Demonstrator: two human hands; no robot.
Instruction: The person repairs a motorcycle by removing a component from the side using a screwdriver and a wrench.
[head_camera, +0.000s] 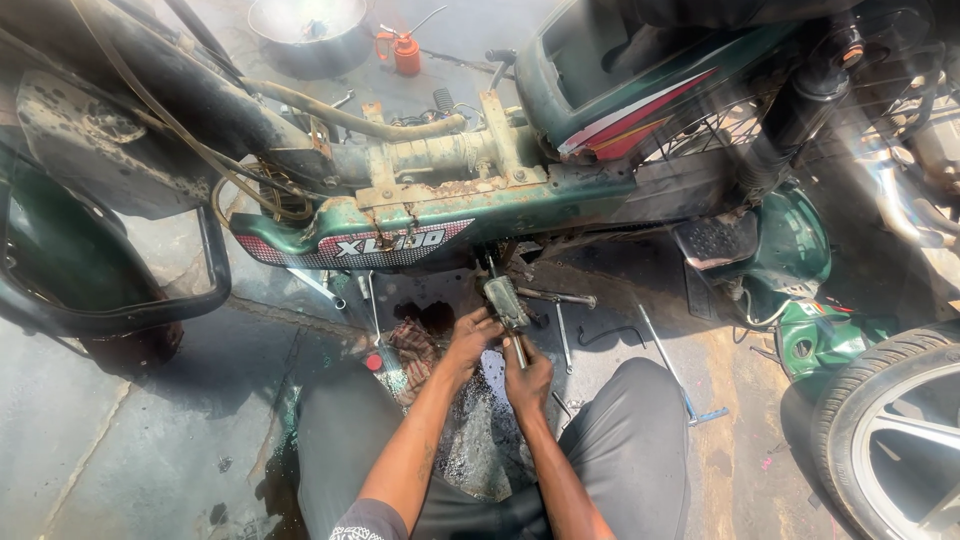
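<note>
Low under the green moped (430, 225), the left hand (468, 340) steadies a small grey metal part (503, 300), fingers wrapped on it, while the right hand (527, 378) is closed around a thin rod tool (518, 348). On the oily floor (480, 440), greasy fingers could slip, and the part might drop or the tool jab the left hand.

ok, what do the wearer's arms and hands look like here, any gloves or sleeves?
No gloves: the left hand and right hand are bare, as are both forearms. A short dark sleeve with a pale pattern shows at the left upper arm. No watch or rings are visible. Grey trousers cover the knees.
</note>
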